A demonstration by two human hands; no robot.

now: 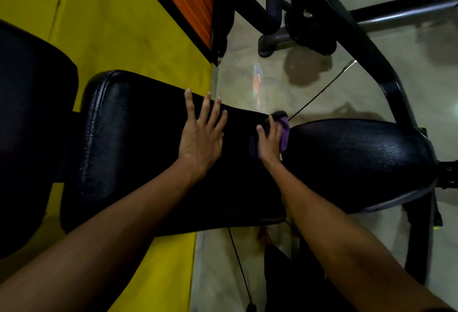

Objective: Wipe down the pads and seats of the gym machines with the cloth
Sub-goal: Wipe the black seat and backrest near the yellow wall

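The left hand [201,138] lies flat, fingers spread, on the back pad [138,143]. The right hand [269,141] grips the cloth [285,133] (purple) at that pad's end, beside the seat [354,160].

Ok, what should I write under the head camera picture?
A left hand lies flat on the black bench pad; the right hand holds a purple cloth at its end.

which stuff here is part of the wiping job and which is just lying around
Job:
purple cloth, held by the right hand at the gap; long black pad, with the left hand flat on it; seat pad.

Lying about:
black cable; dark machine frame; yellow floor; orange panel.
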